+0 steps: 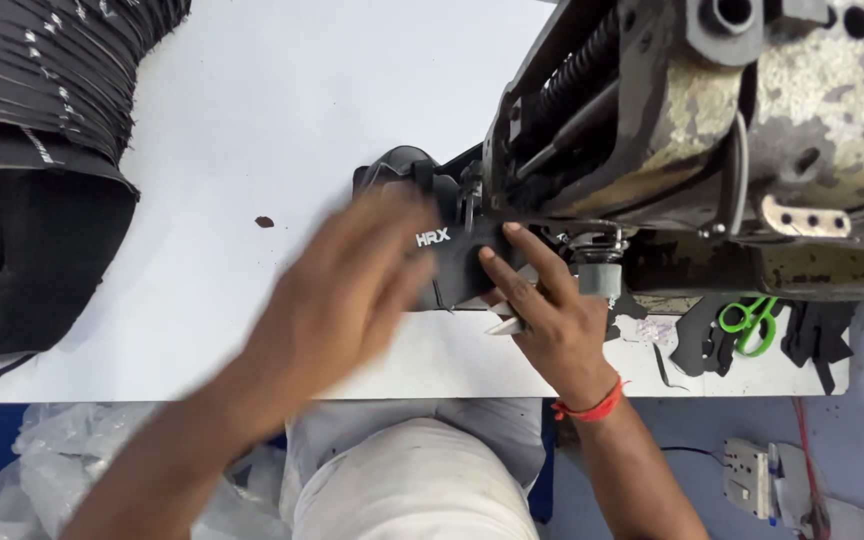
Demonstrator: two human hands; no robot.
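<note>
Two hands (left hand (352,290), right hand (542,310)) press one black piece (457,265).

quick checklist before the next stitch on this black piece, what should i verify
1. Right hand pressing the black fabric piece flat: ok.
2. Right fingertips away from the needle area of the sewing machine: not ok, they lie close beside it.
3. Left hand steady on the piece: cannot tell, it is motion-blurred.
4. Piece seated under the presser foot: cannot tell, hidden.
5. Green scissors off the sewing path: ok, at the table's right.
6. Stack of black pieces apart from the work: ok.
</note>
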